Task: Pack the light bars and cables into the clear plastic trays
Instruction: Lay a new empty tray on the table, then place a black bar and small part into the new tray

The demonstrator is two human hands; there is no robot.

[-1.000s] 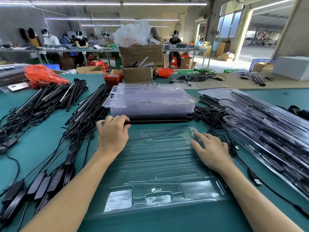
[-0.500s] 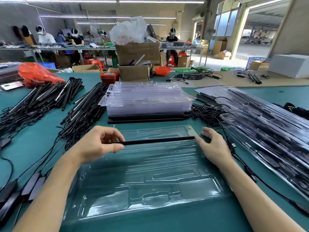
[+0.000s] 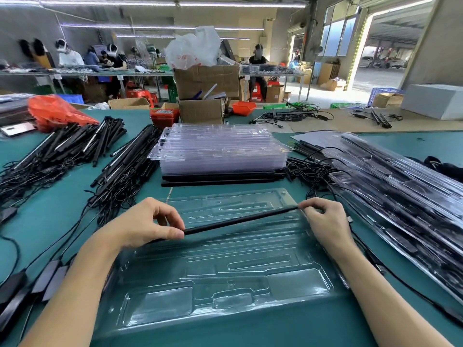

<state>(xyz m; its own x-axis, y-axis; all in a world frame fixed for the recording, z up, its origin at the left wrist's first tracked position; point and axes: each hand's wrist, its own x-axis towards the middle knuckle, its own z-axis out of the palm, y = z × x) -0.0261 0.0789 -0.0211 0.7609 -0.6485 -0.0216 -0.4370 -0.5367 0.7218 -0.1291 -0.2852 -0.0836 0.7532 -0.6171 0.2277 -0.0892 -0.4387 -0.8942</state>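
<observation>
A clear plastic tray (image 3: 225, 279) lies empty on the green table in front of me. Above its far half I hold a thin black light bar (image 3: 240, 220) by both ends, tilted so its right end is higher. My left hand (image 3: 147, 224) pinches the left end between thumb and fingers. My right hand (image 3: 325, 221) pinches the right end. The bar hangs a little above the tray's long grooves.
A stack of clear trays (image 3: 220, 149) sits on black bars (image 3: 220, 177) behind the tray. Piles of bars with cables (image 3: 75, 149) lie left, packed trays (image 3: 400, 184) right. Black adapters (image 3: 30, 289) rest near my left forearm. Cardboard boxes (image 3: 205, 81) stand behind.
My left hand lifted a light bar from the pile under the stack and brought it toward me over the tray. My right hand took its other end; the bar now tilts.
</observation>
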